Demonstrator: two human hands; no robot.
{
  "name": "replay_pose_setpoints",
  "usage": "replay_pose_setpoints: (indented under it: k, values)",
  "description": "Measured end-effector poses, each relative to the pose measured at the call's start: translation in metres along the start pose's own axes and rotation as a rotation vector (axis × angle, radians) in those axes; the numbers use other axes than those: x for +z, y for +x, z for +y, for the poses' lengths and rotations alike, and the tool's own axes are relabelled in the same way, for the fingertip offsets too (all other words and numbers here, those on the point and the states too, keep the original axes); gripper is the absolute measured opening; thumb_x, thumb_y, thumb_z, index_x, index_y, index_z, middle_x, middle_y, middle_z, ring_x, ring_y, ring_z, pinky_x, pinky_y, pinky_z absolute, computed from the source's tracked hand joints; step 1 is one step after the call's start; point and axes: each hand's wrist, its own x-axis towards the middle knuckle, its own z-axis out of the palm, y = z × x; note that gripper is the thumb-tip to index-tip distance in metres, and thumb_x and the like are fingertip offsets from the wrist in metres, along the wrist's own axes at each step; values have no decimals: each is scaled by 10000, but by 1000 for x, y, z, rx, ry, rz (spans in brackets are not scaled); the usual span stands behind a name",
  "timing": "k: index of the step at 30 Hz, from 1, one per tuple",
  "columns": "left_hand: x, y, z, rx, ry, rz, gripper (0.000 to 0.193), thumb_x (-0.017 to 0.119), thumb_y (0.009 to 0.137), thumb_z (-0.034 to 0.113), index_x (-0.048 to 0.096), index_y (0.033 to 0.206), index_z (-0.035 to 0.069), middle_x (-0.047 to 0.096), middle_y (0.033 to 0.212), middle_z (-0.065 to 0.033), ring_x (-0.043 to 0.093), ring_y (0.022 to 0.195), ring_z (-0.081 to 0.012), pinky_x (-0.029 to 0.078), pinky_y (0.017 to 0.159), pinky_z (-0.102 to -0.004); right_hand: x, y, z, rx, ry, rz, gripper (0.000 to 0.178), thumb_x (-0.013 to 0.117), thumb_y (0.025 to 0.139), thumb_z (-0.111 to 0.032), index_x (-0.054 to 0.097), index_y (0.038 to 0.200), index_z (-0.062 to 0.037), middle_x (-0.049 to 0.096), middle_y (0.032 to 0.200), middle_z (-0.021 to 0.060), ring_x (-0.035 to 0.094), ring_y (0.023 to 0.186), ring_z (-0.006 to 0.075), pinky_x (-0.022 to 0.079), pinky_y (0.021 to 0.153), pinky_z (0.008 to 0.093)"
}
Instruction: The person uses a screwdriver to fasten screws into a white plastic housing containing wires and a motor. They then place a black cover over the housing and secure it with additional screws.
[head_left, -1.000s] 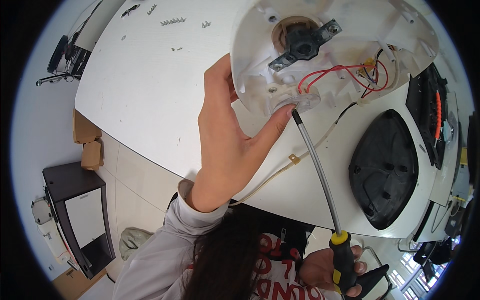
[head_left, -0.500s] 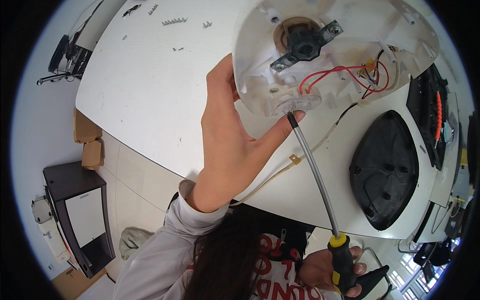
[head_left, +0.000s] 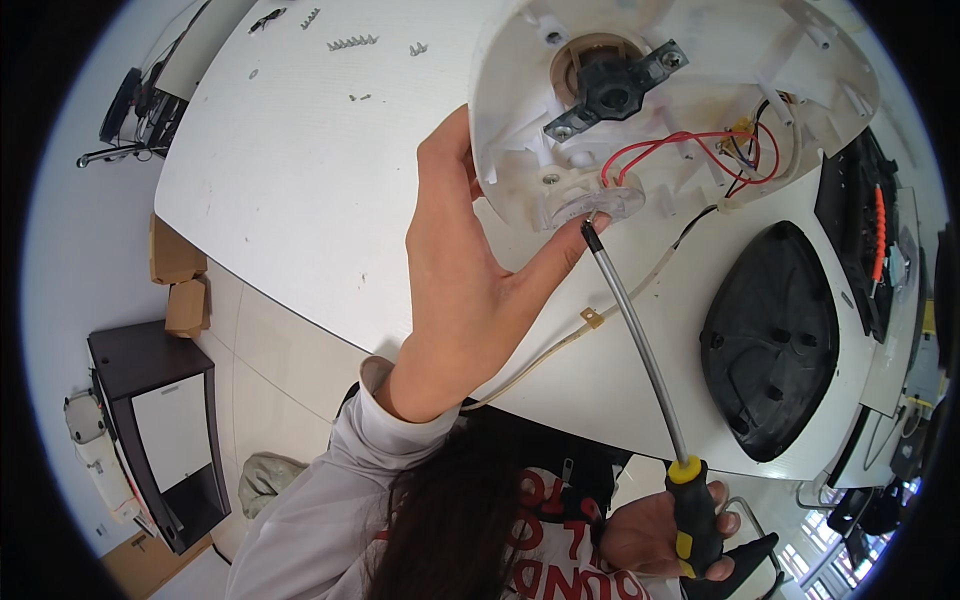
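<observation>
My left hand (head_left: 455, 265) grips the near left edge of a white plastic housing (head_left: 515, 85), fingers behind it and thumb by a clear round plastic part (head_left: 622, 203). Red wires (head_left: 660, 140) run from that part across the housing's inside. A black bracket (head_left: 612, 98) with a screw at each end spans a brown round part there. In my right hand (head_left: 640, 535), low at the right, is a screwdriver (head_left: 642, 345) with a black and yellow handle. Its tip reaches the clear part beside my left thumb; whether it sits in a screw is too small to tell.
A black curved plastic cover (head_left: 775, 350) lies on the white table (head_left: 290, 200) at the right. A pale cable (head_left: 540, 362) with a brass clip (head_left: 591, 318) crosses the near side. Several loose screws (head_left: 353, 43) lie at the far left. A dark cabinet (head_left: 150, 360) stands on the floor.
The screwdriver's handle and my right hand have shifted slightly right, and its tip has moved a little up and right. My left hand still holds the housing.
</observation>
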Motion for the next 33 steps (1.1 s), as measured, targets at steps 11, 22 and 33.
replay_pose_setpoints:
  k: [11, 22, 33]
  values:
    - [0, -1, -2, 12, 14, -10, 742, 731, 650, -3, 298, 1253, -31, 490, 1101, -171, 556, 963, -259, 440, 833, -327, 27, 14, 13, -93, 55, 15, 248, 454, 917, -304, 413, 1156, -257, 457, 1174, 87, 488, 1072, 314, 516, 797, 497]
    - [-19, -7, 1, 245, -194, 280, 418, 588, 731, 50, 467, 1120, -45, 484, 1058, -141, 483, 838, -168, 388, 663, -269, 24, 26, 12, 188, 304, 100, 457, 587, 847, -211, 358, 1241, -165, 424, 1263, 126, 559, 1044, 233, 506, 883, 307]
    - [-23, -16, 35, -349, -945, -143, 305, 437, 932, 320, 512, 865, 31, 471, 735, -57, 427, 665, -147, 352, 540, -226, 28, 24, 3, 325, 291, 188, 410, 599, 834, -257, 335, 1148, -259, 430, 1181, 48, 512, 1032, 264, 545, 781, 363]
